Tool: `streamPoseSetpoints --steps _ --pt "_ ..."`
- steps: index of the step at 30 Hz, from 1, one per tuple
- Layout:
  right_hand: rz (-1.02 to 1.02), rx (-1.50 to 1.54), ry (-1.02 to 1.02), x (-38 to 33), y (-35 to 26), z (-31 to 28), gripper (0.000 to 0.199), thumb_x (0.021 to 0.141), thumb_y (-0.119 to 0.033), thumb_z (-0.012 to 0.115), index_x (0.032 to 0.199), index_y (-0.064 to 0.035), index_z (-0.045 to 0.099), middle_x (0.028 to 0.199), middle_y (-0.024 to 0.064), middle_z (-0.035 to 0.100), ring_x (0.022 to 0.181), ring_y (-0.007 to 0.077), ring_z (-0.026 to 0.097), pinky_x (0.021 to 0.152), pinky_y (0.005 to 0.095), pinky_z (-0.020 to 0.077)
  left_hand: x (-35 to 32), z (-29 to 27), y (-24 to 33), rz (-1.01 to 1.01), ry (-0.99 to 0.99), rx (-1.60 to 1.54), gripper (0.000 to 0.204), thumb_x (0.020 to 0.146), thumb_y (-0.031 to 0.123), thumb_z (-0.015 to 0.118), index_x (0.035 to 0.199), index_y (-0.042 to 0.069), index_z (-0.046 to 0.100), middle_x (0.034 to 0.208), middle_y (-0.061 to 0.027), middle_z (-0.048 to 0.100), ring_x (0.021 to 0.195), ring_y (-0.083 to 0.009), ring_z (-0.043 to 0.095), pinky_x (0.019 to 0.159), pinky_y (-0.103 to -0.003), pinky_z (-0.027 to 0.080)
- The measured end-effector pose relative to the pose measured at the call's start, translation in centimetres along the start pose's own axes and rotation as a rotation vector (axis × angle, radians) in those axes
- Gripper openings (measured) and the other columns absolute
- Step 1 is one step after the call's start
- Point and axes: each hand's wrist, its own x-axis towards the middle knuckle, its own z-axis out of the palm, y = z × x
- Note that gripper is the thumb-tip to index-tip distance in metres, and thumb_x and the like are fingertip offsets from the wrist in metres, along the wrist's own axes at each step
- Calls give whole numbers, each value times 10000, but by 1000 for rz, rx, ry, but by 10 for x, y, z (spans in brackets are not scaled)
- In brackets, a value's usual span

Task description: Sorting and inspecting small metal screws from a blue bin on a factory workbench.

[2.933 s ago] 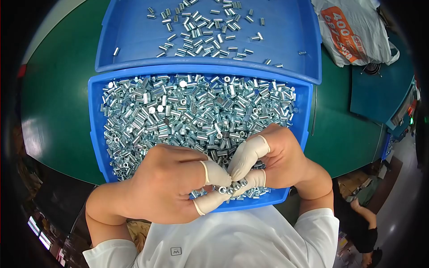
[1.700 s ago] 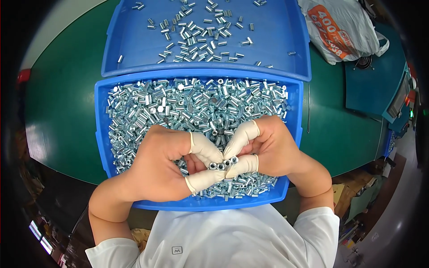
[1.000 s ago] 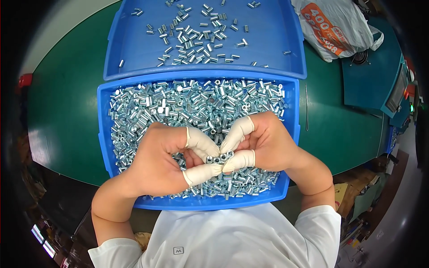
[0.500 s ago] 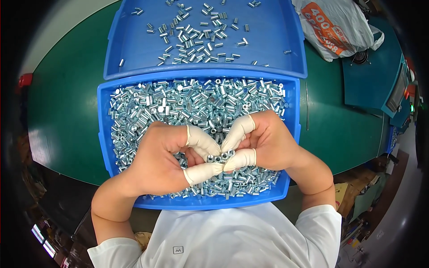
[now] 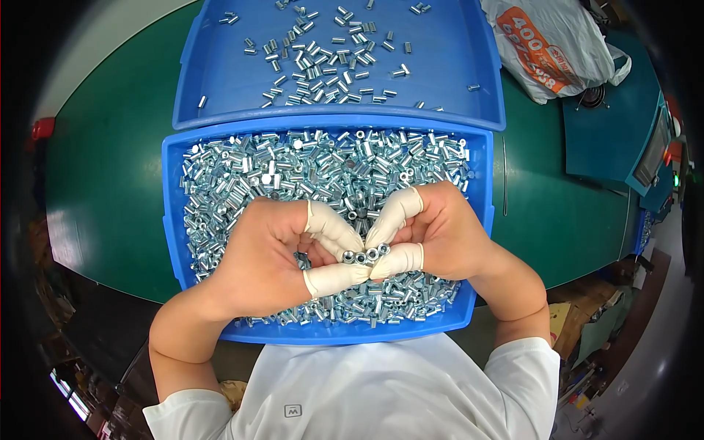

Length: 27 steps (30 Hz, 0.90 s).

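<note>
Several long, silver, sleeve-like metal nuts (image 5: 361, 258) are pinched side by side in a short row between my two hands, their round open ends facing up toward me. My left hand (image 5: 268, 253) is closed on the left end of the row, thumb below and fingers above. From the other side, my right hand (image 5: 455, 235) grips the right end the same way. Pale finger cots cover the thumbs and some fingers of both hands, and their tips nearly meet. Under the hands lies a blue bin (image 5: 170, 198) filled with loose nuts of the same kind.
Beyond the bin, a blue tray (image 5: 213, 66) holds scattered nuts. A white plastic bag (image 5: 543, 44) with an orange patch lies at the back right, beside a teal machine (image 5: 616, 125). A thin rod (image 5: 504, 176) rests on the green table (image 5: 110, 183) right of the bin.
Both hands keep their pinch on the row of nuts, with only very slight finger movement. The whole view has shifted a little.
</note>
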Motion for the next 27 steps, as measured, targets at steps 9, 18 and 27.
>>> streamPoseSetpoints --steps 9,18,27 --pt "-18 -2 1 0 1 1 221 729 121 769 907 80 645 871 167 691 825 244 721 727 344 616 0 0 2 5 -6 19 245 694 -18 840 877 16 681 796 -52 706 666 -83 647 570 -219 498" --pt "-5 -8 2 0 0 1 221 732 122 767 912 86 644 862 176 692 802 248 724 704 340 619 -1 -1 -1 33 -9 18 245 693 -29 835 881 11 682 797 -59 710 663 -89 654 568 -219 500" --pt "-9 -20 -11 0 2 0 226 730 123 767 916 76 649 884 164 696 832 242 722 739 345 618 0 -1 0 32 -18 22 224 701 -31 826 870 11 686 794 -65 714 669 -92 660 572 -219 506"
